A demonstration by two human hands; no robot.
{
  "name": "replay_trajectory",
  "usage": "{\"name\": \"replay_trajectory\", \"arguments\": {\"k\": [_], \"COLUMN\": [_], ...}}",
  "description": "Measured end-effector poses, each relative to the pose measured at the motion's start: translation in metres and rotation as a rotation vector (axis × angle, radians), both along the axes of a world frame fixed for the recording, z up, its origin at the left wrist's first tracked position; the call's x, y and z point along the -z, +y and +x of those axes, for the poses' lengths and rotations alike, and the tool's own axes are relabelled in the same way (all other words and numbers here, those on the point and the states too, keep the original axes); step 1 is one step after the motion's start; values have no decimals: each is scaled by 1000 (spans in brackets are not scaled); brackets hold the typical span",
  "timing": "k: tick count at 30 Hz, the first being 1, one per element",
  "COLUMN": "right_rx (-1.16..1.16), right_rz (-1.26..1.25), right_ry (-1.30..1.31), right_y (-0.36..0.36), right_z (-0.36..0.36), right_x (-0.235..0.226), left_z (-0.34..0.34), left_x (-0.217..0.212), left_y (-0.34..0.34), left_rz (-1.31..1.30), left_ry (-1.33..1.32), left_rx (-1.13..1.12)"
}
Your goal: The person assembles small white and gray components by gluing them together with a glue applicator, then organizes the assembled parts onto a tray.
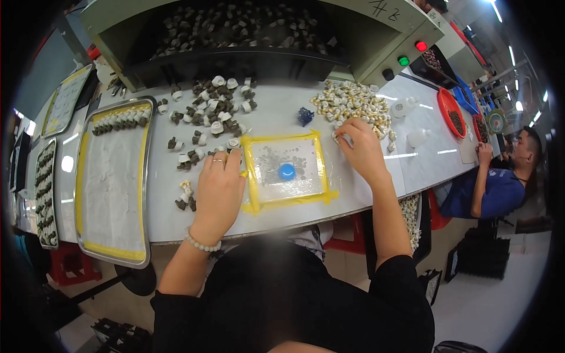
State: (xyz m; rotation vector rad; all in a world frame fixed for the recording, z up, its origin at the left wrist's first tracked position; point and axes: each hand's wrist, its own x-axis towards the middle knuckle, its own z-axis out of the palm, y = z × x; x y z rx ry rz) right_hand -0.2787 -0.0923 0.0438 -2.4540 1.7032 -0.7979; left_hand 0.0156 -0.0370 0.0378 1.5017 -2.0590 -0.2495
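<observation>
My left hand (220,191) reaches over the left side of the table, its fingers bent and close together. At its fingertips is a small white-and-dark part (233,143), one of a loose pile of such parts (215,103). My right hand (362,150) pinches a small white piece (336,137) beside a heap of white-and-yellow pieces (353,103); the fingers partly hide it. Between my hands lies a clear sheet edged with yellow tape (253,176), bearing grey spots. On the sheet sits a round blue object (287,172). A dark blue spiky lump (305,116) stands beyond it.
At the left, a metal tray (147,194) lined with white and yellow holds a row of parts. Ahead stands a machine housing (376,35) with a dark bin full of parts. Small clear bottles (418,137) and a red basin (450,106) are at right, near a seated co-worker (494,182).
</observation>
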Motion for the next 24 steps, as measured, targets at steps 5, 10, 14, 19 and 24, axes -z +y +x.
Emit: {"name": "replay_trajectory", "arguments": {"k": [5,10,14,19,24], "right_rx": [131,141,71,-40,-174], "right_rz": [90,85,3,15,66], "right_ry": [-100,-139,-141,-116,-9], "right_y": [12,11,17,39,53], "right_z": [1,6,7,13,23], "right_x": [4,7,7,3,2], "left_z": [-3,-1,5,10,11], "left_x": [3,-2,-9,-14,0], "left_y": [-4,0,9,15,7], "left_rz": [8,-69,-50,68,98], "left_ry": [13,-97,-148,44,0], "left_rx": [67,129,191,128,187]}}
